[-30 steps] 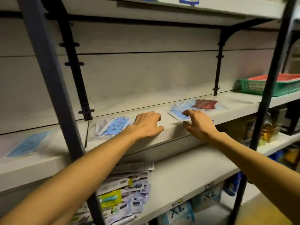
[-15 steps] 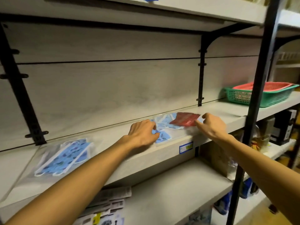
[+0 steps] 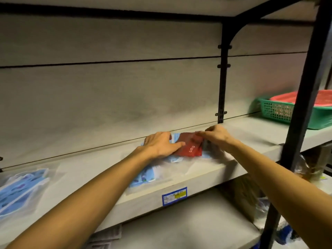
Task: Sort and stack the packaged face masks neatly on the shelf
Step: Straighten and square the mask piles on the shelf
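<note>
A red mask packet (image 3: 189, 147) lies on top of clear-bagged blue patterned masks (image 3: 149, 174) on the grey shelf (image 3: 100, 169). My left hand (image 3: 160, 144) lies flat on the pile, fingers straight, its fingertips touching the red packet's left edge. My right hand (image 3: 216, 135) pinches the red packet's upper right corner with curled fingers. Another clear bag of blue masks (image 3: 19, 191) lies apart at the shelf's far left.
A green basket (image 3: 287, 114) with a red basket inside stands at the shelf's right end, behind a black upright post (image 3: 303, 97). A black bracket (image 3: 222, 83) runs up the back wall. A blue price label (image 3: 174, 195) marks the shelf edge. Lower shelves hold printed packets.
The view has moved closer and to the right. Both hands have slid onto the pile: the left now touches the red packet, the right has taken hold of its corner.
</note>
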Action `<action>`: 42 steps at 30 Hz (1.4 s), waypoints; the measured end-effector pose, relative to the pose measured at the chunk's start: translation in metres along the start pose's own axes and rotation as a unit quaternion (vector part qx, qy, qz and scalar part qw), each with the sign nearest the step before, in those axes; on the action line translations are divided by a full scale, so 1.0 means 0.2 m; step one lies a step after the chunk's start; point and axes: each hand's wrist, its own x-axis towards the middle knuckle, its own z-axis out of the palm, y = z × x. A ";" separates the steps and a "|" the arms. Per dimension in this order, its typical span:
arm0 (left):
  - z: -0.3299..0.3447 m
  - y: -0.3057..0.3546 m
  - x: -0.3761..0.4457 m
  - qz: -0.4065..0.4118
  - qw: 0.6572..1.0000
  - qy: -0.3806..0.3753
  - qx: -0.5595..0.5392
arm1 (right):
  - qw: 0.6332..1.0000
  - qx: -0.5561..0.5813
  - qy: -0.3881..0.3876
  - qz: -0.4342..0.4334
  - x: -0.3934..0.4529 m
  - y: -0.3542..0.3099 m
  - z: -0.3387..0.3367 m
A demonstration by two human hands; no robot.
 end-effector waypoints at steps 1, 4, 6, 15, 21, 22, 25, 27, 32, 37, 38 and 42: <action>0.01 0.01 0.03 -0.017 1.000 -0.011 0.001 | 0.999 0.032 0.003 -0.011 0.03 0.01 0.01; 0.05 -0.01 0.10 -0.052 0.998 -0.019 -0.021 | 0.998 0.047 -0.021 -0.025 0.08 0.02 0.05; 0.06 -0.04 0.12 -0.078 0.994 -0.025 -0.075 | 0.998 0.053 -0.038 -0.021 0.11 0.01 0.06; 0.06 -0.22 0.12 -0.158 0.953 0.002 -0.260 | 0.992 0.013 -0.120 0.038 0.10 -0.10 0.09; 0.02 -0.30 0.07 -0.188 0.928 0.096 -0.306 | 0.995 0.017 -0.091 0.023 0.09 -0.10 0.12; 0.02 -0.32 0.06 -0.195 0.918 0.103 -0.329 | 0.996 0.016 -0.089 0.019 0.09 -0.10 0.11; -0.01 -0.36 0.01 -0.214 0.882 0.118 -0.403 | 0.997 0.009 -0.074 -0.009 0.09 -0.07 0.08; -0.04 -0.38 -0.04 -0.224 0.861 0.131 -0.437 | 0.997 -0.056 -0.002 -0.045 0.07 -0.06 0.07; -0.13 -0.36 -0.25 -0.250 0.784 0.161 -0.545 | 0.976 -0.052 0.158 -0.138 -0.03 -0.09 0.06; -0.27 -0.37 -0.52 -0.231 0.770 0.188 -0.564 | 0.947 0.107 0.206 -0.223 -0.29 -0.29 0.10; -0.32 -0.38 -0.59 -0.221 0.770 0.198 -0.565 | 0.937 0.118 0.218 -0.247 -0.36 -0.35 0.11; -0.51 -0.47 -0.91 -0.191 0.788 0.225 -0.540 | 0.900 0.228 0.215 -0.303 -0.68 -0.63 0.20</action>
